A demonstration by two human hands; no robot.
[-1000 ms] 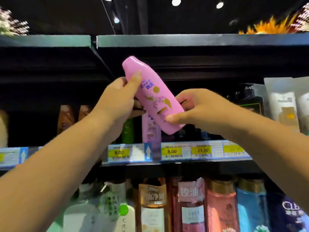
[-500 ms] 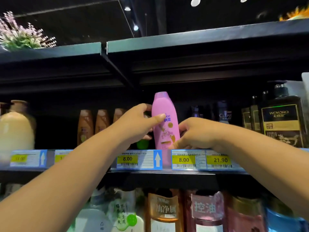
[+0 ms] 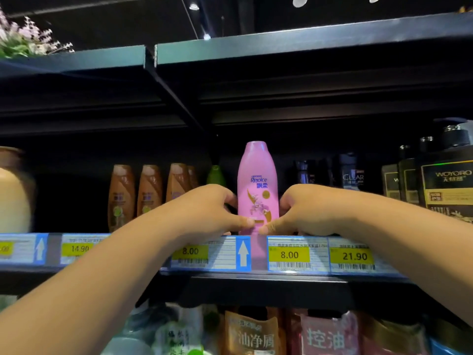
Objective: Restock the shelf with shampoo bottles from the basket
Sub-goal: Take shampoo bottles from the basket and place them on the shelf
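Observation:
A pink Rejoice shampoo bottle (image 3: 257, 185) stands upright at the front of the shelf (image 3: 256, 274), above the price strip. My left hand (image 3: 207, 213) grips its lower left side, thumb on the front of the base. My right hand (image 3: 304, 211) grips its lower right side in the same way. The bottle's base is hidden behind my thumbs and the price strip. The basket is out of view.
Brown bottles (image 3: 148, 193) and a green cap (image 3: 215, 175) stand left of the pink bottle. Dark Clear bottles (image 3: 352, 175) and black Woyoro pump bottles (image 3: 445, 185) are on the right. More bottles (image 3: 250, 334) fill the shelf below. A plant (image 3: 23, 39) sits up top.
The pink bottle went from tilted in the air to upright on the shelf. Both hands slid down to its base. The camera moved closer.

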